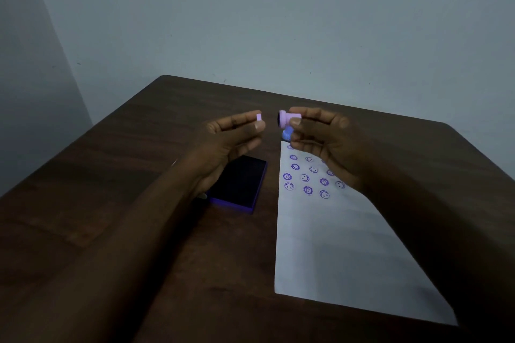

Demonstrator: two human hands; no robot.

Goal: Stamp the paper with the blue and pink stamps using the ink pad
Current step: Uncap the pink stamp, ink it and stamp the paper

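My right hand (323,136) holds the pink stamp (287,119) sideways in the air, its dark inked face turned left. My left hand (237,133) pinches a small pink cap (259,116) between thumb and forefinger, a short gap from the stamp's face. The blue stamp (287,133) stands on the table just below the pink one, partly hidden by my right fingers. The open ink pad (239,184), dark with a purple rim, lies under my left wrist. The white paper (334,245) lies to its right, with several purple smiley and flower prints near its far end.
Everything rests on a dark wooden table (139,175) set against a pale wall (278,22). The table's far edge and rounded corner lie just beyond my hands. My forearms cross the near part of the table.
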